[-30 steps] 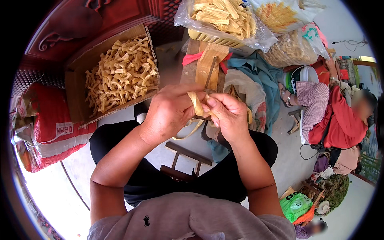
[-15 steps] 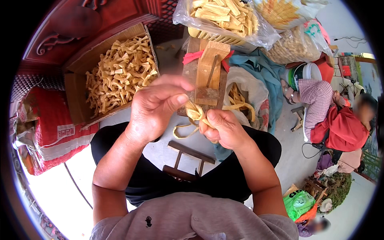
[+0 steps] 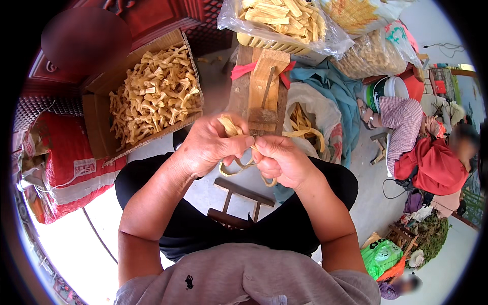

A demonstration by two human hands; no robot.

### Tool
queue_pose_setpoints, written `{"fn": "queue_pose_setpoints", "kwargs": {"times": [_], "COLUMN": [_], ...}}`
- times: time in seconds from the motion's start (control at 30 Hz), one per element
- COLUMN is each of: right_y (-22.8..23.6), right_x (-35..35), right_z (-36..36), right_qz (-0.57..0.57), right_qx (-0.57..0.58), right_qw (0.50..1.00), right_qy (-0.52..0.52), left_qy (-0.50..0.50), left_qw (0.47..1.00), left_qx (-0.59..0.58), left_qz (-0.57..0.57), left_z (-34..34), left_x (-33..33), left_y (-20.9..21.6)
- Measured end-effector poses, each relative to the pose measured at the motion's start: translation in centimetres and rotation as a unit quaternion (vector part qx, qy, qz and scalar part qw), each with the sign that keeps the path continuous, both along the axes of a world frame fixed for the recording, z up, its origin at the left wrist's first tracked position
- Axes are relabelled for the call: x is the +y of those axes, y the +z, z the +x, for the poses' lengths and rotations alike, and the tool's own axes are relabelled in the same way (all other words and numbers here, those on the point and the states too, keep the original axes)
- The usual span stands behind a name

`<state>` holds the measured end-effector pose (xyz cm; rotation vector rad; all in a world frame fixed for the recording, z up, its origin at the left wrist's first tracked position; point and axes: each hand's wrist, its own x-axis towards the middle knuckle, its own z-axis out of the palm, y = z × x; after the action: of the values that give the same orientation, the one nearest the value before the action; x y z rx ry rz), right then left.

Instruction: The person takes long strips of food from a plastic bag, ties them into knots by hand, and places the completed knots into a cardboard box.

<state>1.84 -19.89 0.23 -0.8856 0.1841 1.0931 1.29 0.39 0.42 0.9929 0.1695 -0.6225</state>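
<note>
A folded bundle of pale yellow, leathery strip (image 3: pixel 231 126) sticks up from my left hand (image 3: pixel 206 145), whose thumb and fingers are closed around it. My right hand (image 3: pixel 285 160) pinches the same strip close beside it, and the two thumbs almost meet. Below the hands hangs a loose loop of strip (image 3: pixel 235 172). Just beyond them lies a wooden block (image 3: pixel 267 86) with a thin dark rod across it, on a narrow wooden bench (image 3: pixel 240 89) tied with red cloth. Right of the bench, an open plastic bag (image 3: pixel 328 109) holds more long strips (image 3: pixel 302 126).
At left stands a cardboard box (image 3: pixel 96 122) full of knotted yellow pieces (image 3: pixel 152 96), beside a red sack (image 3: pixel 71 162). A yellow basket (image 3: pixel 272 44) of flat pieces is at the far side. A dark wooden frame (image 3: pixel 229 192) lies between my legs. Another person (image 3: pixel 432 165) sits at right.
My left hand has moved down and right, closing around the bundle. The bundle now shows above the left fingers, while my right hand pinches strip beside it.
</note>
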Motion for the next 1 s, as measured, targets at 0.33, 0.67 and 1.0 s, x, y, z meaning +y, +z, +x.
{"fn": "queue_pose_setpoints", "kwargs": {"times": [0.33,0.67,1.0], "right_y": [-0.4,-3.8,-2.8], "right_x": [-1.7,-0.3,0.0], "right_z": [2.5,4.7,2.1], "right_qz": [-0.350,-0.579,-0.426], "right_qx": [-0.404,-0.532,-0.615], "right_qw": [0.832,0.611,0.633], "right_qy": [-0.146,-0.091,-0.200], "left_qy": [0.125,0.088,0.150], "left_qw": [0.983,0.866,0.831], "left_qx": [-0.061,-0.250,-0.289], "left_qz": [0.121,0.424,0.451], "left_z": [2.4,4.9,3.8], "left_x": [-1.7,-3.2,-1.3], "left_y": [-1.0,-6.9,-4.6]}}
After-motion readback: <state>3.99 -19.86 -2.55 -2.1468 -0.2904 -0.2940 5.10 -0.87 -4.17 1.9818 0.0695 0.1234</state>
